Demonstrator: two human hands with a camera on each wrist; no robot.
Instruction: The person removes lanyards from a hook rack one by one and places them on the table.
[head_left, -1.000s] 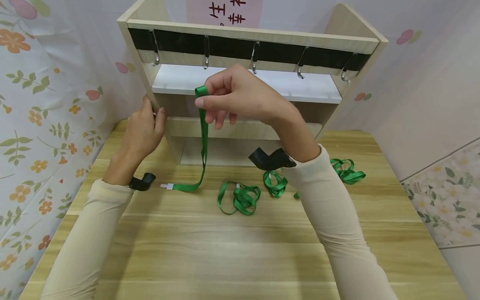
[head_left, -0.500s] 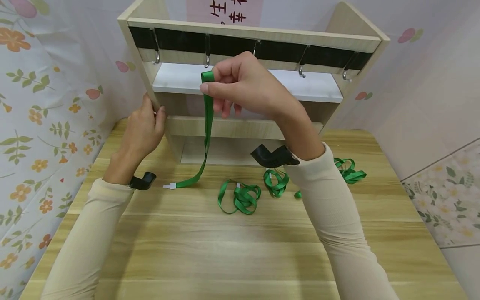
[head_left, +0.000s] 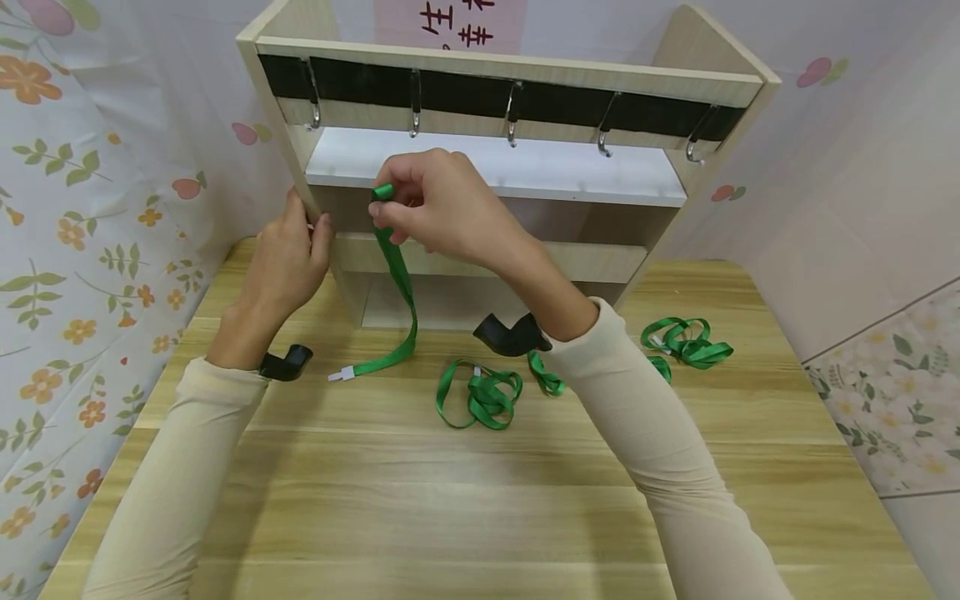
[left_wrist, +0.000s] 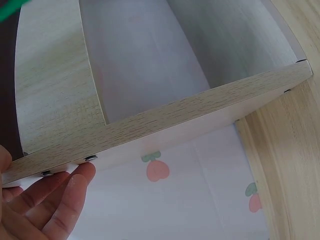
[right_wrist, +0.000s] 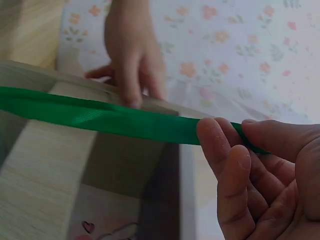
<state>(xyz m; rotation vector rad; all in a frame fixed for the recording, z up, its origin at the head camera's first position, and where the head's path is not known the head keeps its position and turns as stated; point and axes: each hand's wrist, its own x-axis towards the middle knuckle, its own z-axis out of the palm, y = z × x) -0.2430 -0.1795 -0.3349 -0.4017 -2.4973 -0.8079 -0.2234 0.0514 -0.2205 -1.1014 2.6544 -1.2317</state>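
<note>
My right hand pinches the top loop of a green lanyard between thumb and fingers, in front of the shelf's left part and below the hooks. The lanyard hangs down, and its end with a white clip lies on the table. In the right wrist view the green strap runs leftward from the fingers. My left hand grips the left side panel of the wooden shelf, thumb on one face and fingers on the other, as the left wrist view shows.
A row of metal hooks hangs on the black strip across the shelf. Coiled green lanyards lie on the table: one in the middle, another at right, others partly behind my right sleeve. Patterned cloth covers the left wall.
My right hand first rises slightly with the lanyard, then drops and shifts left, so the strap slackens. The white clip end stays on the table. My left hand keeps its place on the panel.
</note>
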